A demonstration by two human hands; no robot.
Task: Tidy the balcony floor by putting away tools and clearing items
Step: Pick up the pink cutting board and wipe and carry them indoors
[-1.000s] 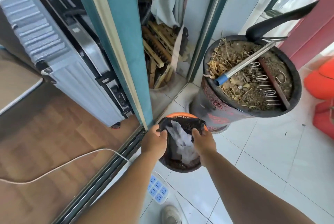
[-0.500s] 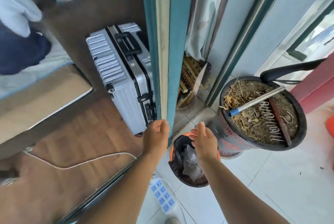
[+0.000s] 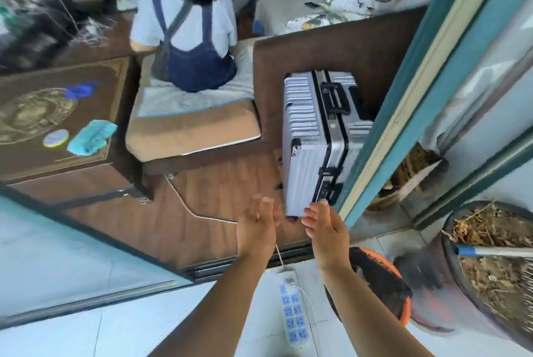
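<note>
Head view, now: both hands off the orange waste bin lined with a black plastic bag [image 3: 383, 284]; a second ago both gripped the bag rim. Left hand [image 3: 255, 229] raised over the door track, motion-blurred, fingers seem loosely extended, holding nothing. Right hand [image 3: 327, 227] also up, fingers spread and relaxed, empty, seen in front of the lower corner of the ribbed silver hard-shell suitcase [image 3: 311, 140]; contact with it not clear. Bin now low right, on the white tiled balcony floor [image 3: 86, 333], beside the dark round planter of dry soil and straw [image 3: 496, 267]; metal tool handle with blue tip [image 3: 490, 251] lying across the planter. White and blue power strip [image 3: 294, 313] on the tiles between the forearms, thin white cable running indoors. View swung up toward the room since then; seated person on a cushion beyond. Judgement: bag step looks finished, hands free for the next item; power strip and tool not yet put away.
</note>
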